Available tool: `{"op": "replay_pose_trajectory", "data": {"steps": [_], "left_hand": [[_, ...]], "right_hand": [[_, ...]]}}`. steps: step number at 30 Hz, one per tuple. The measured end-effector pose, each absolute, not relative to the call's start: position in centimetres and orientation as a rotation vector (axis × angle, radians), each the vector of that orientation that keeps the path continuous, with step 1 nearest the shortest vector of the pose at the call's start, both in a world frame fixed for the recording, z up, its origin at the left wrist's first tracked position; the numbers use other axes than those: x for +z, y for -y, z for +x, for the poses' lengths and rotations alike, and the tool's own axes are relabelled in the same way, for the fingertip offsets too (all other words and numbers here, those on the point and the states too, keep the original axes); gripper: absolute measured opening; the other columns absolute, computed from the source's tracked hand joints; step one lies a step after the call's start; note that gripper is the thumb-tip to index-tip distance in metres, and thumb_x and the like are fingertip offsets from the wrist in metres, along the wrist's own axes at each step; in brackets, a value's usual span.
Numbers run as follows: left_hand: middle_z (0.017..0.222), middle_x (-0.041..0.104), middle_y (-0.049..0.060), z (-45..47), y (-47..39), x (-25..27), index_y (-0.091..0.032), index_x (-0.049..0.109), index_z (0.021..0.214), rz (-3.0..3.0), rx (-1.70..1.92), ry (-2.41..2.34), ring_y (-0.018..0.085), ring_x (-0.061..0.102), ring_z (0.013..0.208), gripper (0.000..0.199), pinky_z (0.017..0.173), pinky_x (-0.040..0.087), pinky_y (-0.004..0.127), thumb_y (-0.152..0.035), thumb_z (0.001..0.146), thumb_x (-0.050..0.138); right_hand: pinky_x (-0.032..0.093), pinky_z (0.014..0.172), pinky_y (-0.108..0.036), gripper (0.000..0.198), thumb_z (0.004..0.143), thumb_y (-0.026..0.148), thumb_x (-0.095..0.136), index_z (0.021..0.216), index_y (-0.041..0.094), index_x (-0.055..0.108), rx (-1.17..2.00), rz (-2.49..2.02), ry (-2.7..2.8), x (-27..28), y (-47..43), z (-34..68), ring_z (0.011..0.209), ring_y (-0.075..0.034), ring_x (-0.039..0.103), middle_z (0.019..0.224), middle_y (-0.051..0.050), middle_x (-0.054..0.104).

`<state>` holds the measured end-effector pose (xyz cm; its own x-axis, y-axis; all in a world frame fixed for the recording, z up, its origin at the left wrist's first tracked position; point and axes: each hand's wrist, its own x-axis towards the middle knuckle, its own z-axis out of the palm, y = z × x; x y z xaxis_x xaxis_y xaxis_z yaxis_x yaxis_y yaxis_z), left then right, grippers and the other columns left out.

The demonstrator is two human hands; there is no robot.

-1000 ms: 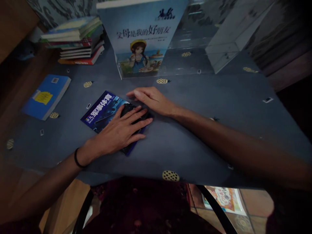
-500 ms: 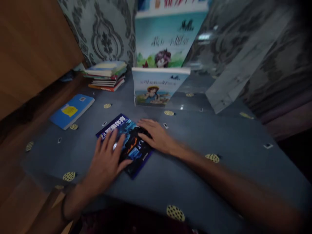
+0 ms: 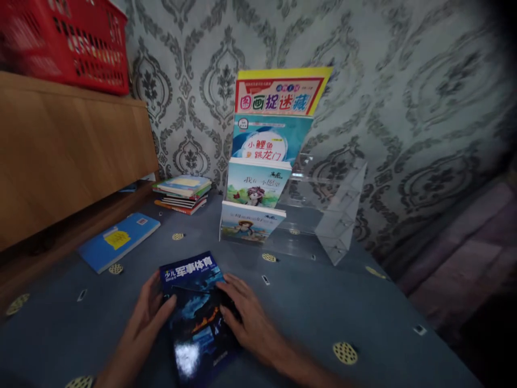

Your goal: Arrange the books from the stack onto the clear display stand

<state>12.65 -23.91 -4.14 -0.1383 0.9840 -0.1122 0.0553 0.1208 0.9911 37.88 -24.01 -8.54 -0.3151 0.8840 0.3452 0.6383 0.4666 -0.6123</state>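
Note:
A dark blue book with white Chinese lettering lies in front of me, its lower end near the bottom of the view. My left hand grips its left edge, thumb on the cover and fingers partly hidden behind the edge. Over the right edge rests my right hand, its fingers apart and their tips on the cover. Beyond the hands, a clear acrylic display stand holds several books in tiers on its left side, among them a white-topped book lowest and a yellow-edged book at the top.
A blue book with a yellow patch lies to the left on the patterned tablecloth. Behind it sits a stack of books. At the upper left, a red basket stands on a wooden cabinet.
My view has tipped up, showing the basket and the whole stand. My left hand has gone from lying flat on the cover to gripping the book's left edge. The book appears closer.

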Motion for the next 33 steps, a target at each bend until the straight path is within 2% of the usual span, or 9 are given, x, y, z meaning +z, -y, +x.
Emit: {"op": "replay_pose_trajectory", "data": {"steps": [4,7,10,12,15,17,24,27,33], "left_hand": [[0.130,0.072,0.013,14.2,22.8,-3.3,-0.020,0.064,0.128,0.655,1.068,-1.161,0.038,0.065,0.125,0.074,0.099,0.058,0.046,-0.047,0.063,0.089],[0.110,0.079,0.012,14.5,22.4,-2.7,-0.018,0.071,0.116,0.670,0.976,-1.049,0.038,0.073,0.107,0.066,0.091,0.060,0.045,-0.047,0.060,0.093],[0.118,0.077,0.011,14.3,22.0,-1.6,-0.020,0.071,0.117,0.785,0.960,-0.973,0.035,0.072,0.110,0.063,0.094,0.058,0.042,-0.046,0.063,0.092],[0.124,0.075,0.010,14.1,21.4,-0.6,-0.022,0.071,0.121,0.893,0.944,-0.929,0.033,0.070,0.114,0.061,0.097,0.056,0.041,-0.047,0.069,0.089],[0.130,0.072,0.010,14.3,19.8,0.8,-0.023,0.068,0.127,1.125,0.903,-0.862,0.033,0.066,0.120,0.060,0.104,0.052,0.042,-0.051,0.077,0.083],[0.137,0.068,0.010,14.6,18.5,1.8,-0.024,0.066,0.131,1.333,0.874,-0.808,0.033,0.062,0.127,0.059,0.110,0.048,0.044,-0.054,0.082,0.077],[0.135,0.068,0.007,17.3,14.5,5.9,-0.024,0.067,0.126,2.014,0.906,-0.736,0.030,0.060,0.126,0.042,0.113,0.045,0.043,-0.049,0.094,0.058],[0.122,0.072,0.007,18.5,12.9,7.8,-0.022,0.066,0.121,2.205,0.987,-0.740,0.028,0.065,0.114,0.035,0.103,0.051,0.042,-0.043,0.095,0.056],[0.096,0.070,0.005,20.8,9.7,9.3,-0.019,0.061,0.110,2.469,1.325,-0.752,0.021,0.065,0.084,0.026,0.075,0.052,0.033,-0.041,0.098,0.056]], "right_hand": [[0.040,0.119,-0.054,0.050,0.100,0.037,0.052,0.148,0.024,0.053,0.610,-1.231,1.969,-9.0,24.0,38.0,0.143,-0.030,0.048,0.151,-0.012,0.055],[0.044,0.115,-0.053,0.057,0.097,0.045,0.057,0.150,0.026,0.050,0.750,-1.228,1.777,-8.6,23.4,38.0,0.136,-0.030,0.055,0.145,-0.012,0.060],[0.053,0.101,-0.049,0.062,0.091,0.057,0.063,0.143,0.023,0.057,1.047,-1.157,1.595,-7.5,22.4,38.3,0.114,-0.030,0.068,0.121,-0.012,0.073],[0.057,0.084,-0.040,0.054,0.088,0.062,0.065,0.124,0.021,0.069,1.253,-1.046,1.559,-6.7,21.7,38.9,0.088,-0.024,0.071,0.096,-0.007,0.075],[0.048,0.058,-0.024,0.046,0.083,0.063,0.072,0.094,0.019,0.073,1.376,-0.981,1.526,-5.3,20.8,40.2,0.060,-0.011,0.055,0.070,0.001,0.063],[0.041,0.051,-0.021,0.045,0.081,0.063,0.075,0.090,0.019,0.072,1.387,-0.956,1.517,-4.2,20.4,41.2,0.055,-0.009,0.048,0.067,0.003,0.059],[0.054,0.067,-0.030,0.034,0.093,0.053,0.064,0.104,0.022,0.074,0.899,-0.972,1.678,0.3,19.7,44.3,0.079,-0.018,0.066,0.090,-0.004,0.074],[0.056,0.071,-0.034,0.030,0.095,0.050,0.060,0.098,0.023,0.074,0.558,-1.033,1.715,2.0,18.9,45.6,0.088,-0.022,0.069,0.093,-0.005,0.075],[0.051,0.067,-0.031,0.025,0.096,0.042,0.061,0.090,0.021,0.072,0.079,-1.082,1.660,4.2,16.5,47.1,0.072,-0.019,0.064,0.077,-0.002,0.069]]}}
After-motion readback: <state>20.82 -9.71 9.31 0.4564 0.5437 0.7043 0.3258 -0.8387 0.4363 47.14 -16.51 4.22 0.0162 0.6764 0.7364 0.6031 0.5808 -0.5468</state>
